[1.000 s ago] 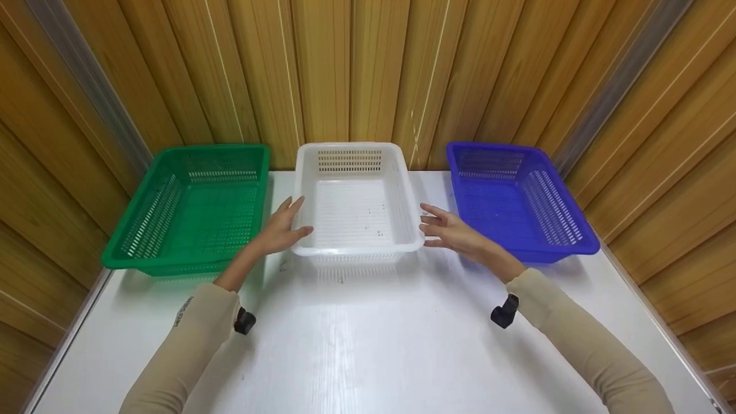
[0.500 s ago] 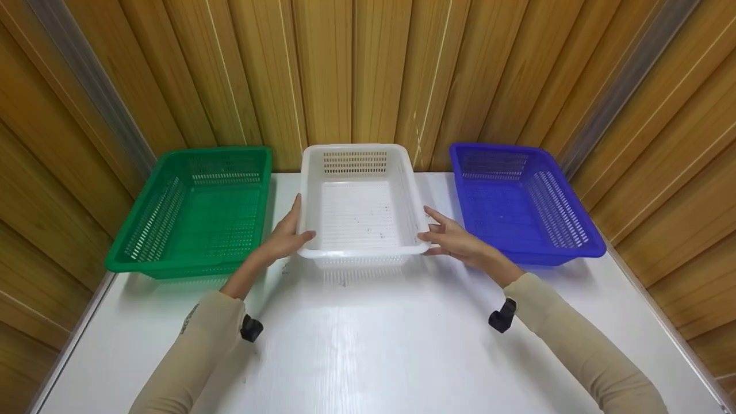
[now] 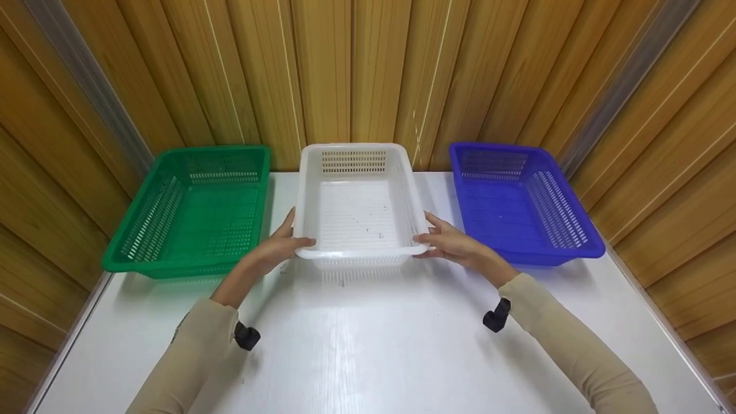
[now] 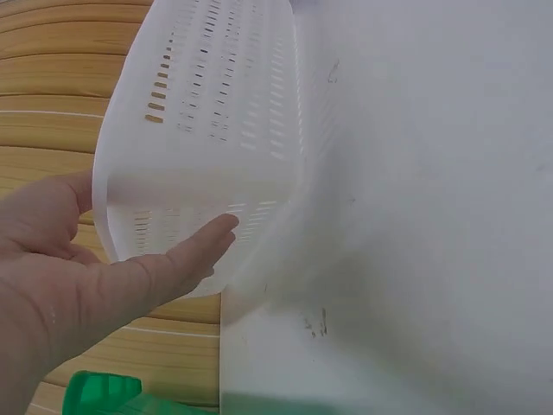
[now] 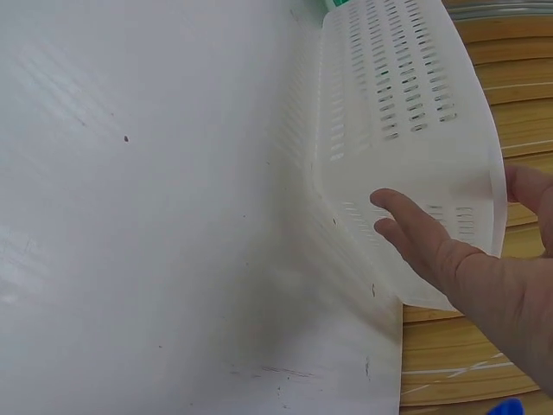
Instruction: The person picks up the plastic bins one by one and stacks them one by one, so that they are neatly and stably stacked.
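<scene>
A white perforated plastic basket (image 3: pixel 362 253) with nothing inside but a few dark specks stands on the white table between two other baskets. At its near left corner my left hand (image 3: pixel 270 253) grips the rim, thumb over the edge and fingers along the outer wall. My right hand (image 3: pixel 460 244) pinches the rim at the near right corner in the same way. In the left wrist view, the fingers lie against the basket's slotted side (image 4: pixel 207 164). From the right wrist view, two fingertips touch the outer wall (image 5: pixel 415 164), while the thumb is partly hidden behind the rim.
To the left stands a green perforated basket (image 3: pixel 172 267), and to the right a blue one (image 3: pixel 535 251). Wood-look panels (image 3: pixel 374 75) rise behind and on both sides of the white table (image 3: pixel 356 345). Small dark marks show on the tabletop.
Both hands have closed in on the white basket from its sides, and their thumbs have come over the rim. The basket itself has hardly shifted.
</scene>
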`<state>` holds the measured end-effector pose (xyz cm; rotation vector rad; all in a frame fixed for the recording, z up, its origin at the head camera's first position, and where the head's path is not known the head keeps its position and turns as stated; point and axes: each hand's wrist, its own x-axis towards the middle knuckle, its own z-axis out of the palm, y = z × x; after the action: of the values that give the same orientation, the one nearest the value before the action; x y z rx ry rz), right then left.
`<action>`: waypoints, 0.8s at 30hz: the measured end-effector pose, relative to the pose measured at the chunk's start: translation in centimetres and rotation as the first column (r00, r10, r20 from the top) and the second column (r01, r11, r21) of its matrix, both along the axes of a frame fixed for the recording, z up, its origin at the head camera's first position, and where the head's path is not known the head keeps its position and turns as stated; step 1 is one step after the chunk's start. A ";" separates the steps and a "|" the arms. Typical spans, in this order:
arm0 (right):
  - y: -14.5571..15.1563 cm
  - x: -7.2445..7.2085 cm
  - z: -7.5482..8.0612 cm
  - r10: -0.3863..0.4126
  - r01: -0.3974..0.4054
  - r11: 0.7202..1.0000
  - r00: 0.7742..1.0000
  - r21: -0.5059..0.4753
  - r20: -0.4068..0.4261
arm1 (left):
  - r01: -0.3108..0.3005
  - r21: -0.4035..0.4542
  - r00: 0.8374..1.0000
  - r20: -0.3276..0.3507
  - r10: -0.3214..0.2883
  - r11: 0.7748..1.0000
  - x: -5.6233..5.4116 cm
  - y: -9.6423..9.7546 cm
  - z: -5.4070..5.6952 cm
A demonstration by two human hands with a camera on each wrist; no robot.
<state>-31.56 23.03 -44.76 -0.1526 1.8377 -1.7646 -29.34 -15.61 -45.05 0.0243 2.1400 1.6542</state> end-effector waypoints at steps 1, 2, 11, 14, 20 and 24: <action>0.1 0.0 0.0 0.006 -0.006 1.000 1.000 -0.009 -0.002 | -0.004 0.023 1.000 0.009 0.004 1.000 0.1 0.0 0.0; 0.1 0.0 0.0 0.012 -0.012 1.000 1.000 -0.017 -0.008 | -0.008 0.049 1.000 0.019 0.007 0.999 0.2 0.1 0.0; 0.7 -0.2 -0.3 0.026 -0.029 0.998 0.998 -0.048 -0.055 | -0.052 0.143 0.995 0.089 0.039 0.988 0.2 0.1 0.0; 0.8 0.0 -0.2 0.026 -0.030 0.998 0.998 -0.061 -0.057 | -0.067 0.186 0.993 0.104 0.049 0.980 0.4 0.0 0.0; 0.9 0.5 0.6 0.029 -0.033 0.998 0.997 -0.054 -0.076 | -0.090 0.220 0.991 0.117 0.065 0.971 1.0 0.0 0.4; 0.9 0.7 1.1 0.031 -0.031 1.000 0.990 0.000 -0.140 | -0.095 0.199 0.991 0.112 0.073 0.975 1.2 -0.2 1.0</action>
<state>-30.91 23.96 -43.62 -0.3111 1.9206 -1.7735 -28.14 -15.76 -44.01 -0.0906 1.9117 1.8753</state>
